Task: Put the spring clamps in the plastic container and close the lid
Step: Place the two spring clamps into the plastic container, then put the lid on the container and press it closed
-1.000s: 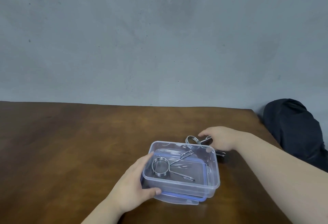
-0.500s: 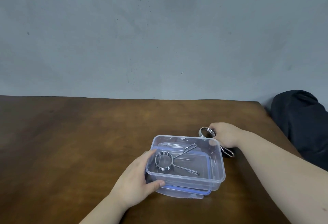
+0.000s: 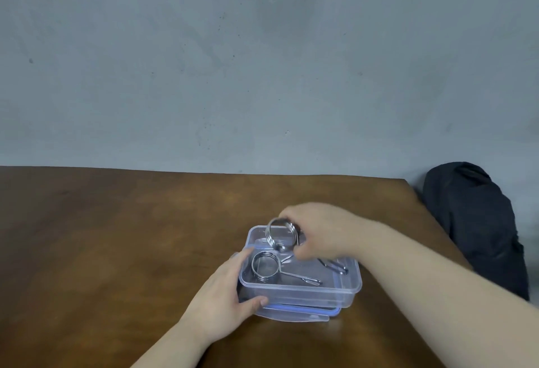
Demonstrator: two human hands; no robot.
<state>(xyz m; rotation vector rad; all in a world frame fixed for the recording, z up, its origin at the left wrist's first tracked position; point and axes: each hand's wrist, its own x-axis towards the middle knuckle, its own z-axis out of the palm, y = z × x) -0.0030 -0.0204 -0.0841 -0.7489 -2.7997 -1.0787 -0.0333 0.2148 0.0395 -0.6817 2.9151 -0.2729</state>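
On the brown wooden table (image 3: 116,236), toward its front edge and right of the middle, stands a clear plastic container (image 3: 300,289) with no lid on top. Its lid (image 3: 294,313), clear with a blue seal, lies flat under it and shows at the front edge of the container. From the lower left comes the left hand (image 3: 224,294); it is closed around the left wall of the container, with the thumb on the front side and the fingers over the left rim. Inside the container, near the left wall, lies a first spring clamp (image 3: 264,267) of bright metal, its round coil to the left and its two thin handles pointing right. Above the back part of the container the right hand (image 3: 318,230) holds a second spring clamp (image 3: 281,233) by its coil, pinched between thumb and fingers; the coil stands nearly upright, and its handles reach right and down into the container. Past the right edge of the table, against the grey wall (image 3: 262,61), sits a dark bag (image 3: 472,221).
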